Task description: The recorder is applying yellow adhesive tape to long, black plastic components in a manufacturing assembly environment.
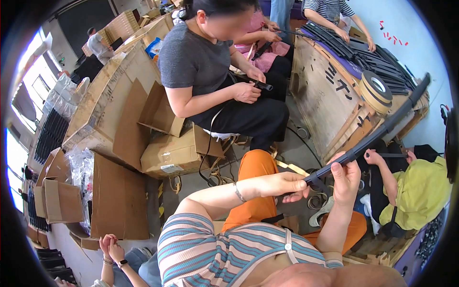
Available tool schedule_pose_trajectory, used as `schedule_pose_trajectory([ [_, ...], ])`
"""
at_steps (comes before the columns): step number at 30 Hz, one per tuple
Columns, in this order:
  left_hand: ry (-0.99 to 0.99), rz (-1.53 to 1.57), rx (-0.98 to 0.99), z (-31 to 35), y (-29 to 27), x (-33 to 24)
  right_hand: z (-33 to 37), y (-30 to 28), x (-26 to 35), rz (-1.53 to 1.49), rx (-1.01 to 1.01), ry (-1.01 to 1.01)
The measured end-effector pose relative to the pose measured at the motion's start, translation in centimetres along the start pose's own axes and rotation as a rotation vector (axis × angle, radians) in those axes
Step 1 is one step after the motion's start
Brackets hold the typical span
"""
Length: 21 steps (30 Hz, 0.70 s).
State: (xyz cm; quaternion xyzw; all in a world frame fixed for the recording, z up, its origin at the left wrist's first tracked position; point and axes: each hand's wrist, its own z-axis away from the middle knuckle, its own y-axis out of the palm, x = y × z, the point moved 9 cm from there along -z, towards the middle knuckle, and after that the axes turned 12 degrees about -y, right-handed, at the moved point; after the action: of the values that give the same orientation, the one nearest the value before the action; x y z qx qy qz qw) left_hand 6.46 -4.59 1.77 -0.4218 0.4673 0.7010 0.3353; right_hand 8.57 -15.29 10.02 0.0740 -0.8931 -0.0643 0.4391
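Note:
A long black tube-like bar [377,136] slants from the middle of my lap up to the far right. At its near end, my left hand [282,185] pinches it between thumb and fingers. My right hand [346,178] is closed around the bar a little farther along, thumb resting on it. Just past my left hand's fingers hangs a short dark flap [319,184]. A pale yellow strip [292,167] lies beyond the near end; whether it joins the bar I cannot tell.
A co-worker in grey [191,62] sits ahead, holding a black bar. Tape rolls [375,91] and many black bars [382,67] top a wooden crate [318,91] at right. Another person [420,186] sits at right. Cardboard boxes [119,201] stand left; strip loops litter the floor.

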Motion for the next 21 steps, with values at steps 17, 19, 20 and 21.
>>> schedule_pose_trajectory([
  [17, 0.021, -0.057, -0.652, 2.4, -3.1, -3.8, 2.0, 1.7, -2.4, 0.320, 0.222, 0.188],
  [19, 0.002, -0.016, -0.633, 2.1, -3.7, -3.3, 2.1, 1.2, -2.8, 0.302, 0.208, 0.279],
  [20, -0.005, -0.020, -0.626, 1.9, -3.7, -3.3, 1.8, 1.1, -2.5, 0.347, 0.206, 0.219],
  [21, 0.001, -0.004, -0.625, 1.8, -3.8, -3.2, 1.6, 1.1, -2.4, 0.391, 0.210, 0.156],
])
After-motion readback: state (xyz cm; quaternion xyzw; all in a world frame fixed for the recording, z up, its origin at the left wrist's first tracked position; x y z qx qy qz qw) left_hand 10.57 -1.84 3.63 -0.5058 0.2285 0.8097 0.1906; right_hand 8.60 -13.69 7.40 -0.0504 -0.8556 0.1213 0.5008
